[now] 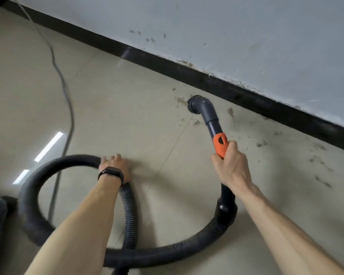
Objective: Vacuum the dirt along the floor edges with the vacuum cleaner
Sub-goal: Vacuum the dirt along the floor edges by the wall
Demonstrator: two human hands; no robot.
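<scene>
The right hand grips the vacuum wand just below its orange collar. Its fingers are curled round the tube and the thumb lies along the near side. The wand slants up and away from this hand to a grey elbow nozzle. The nozzle's round brush end sits on the floor, near the black skirting but not touching it. Brown dirt lies just beside the nozzle on both sides, and more specks trail to the right along the foot of the skirting.

The left hand, with a black band on the wrist, lies over the black hose at a sharp bend. The hose runs in under the palm from a big loop on the left and comes out below the wrist. The fingers point away and are blurred, so I cannot tell whether they wrap the hose or only rest on it.

From there the hose sweeps low under both forearms and rises to join the wand behind the right wrist. A grey cable runs across the tiles on the left. Above the skirting, the pale wall is scuffed along its lower edge.
</scene>
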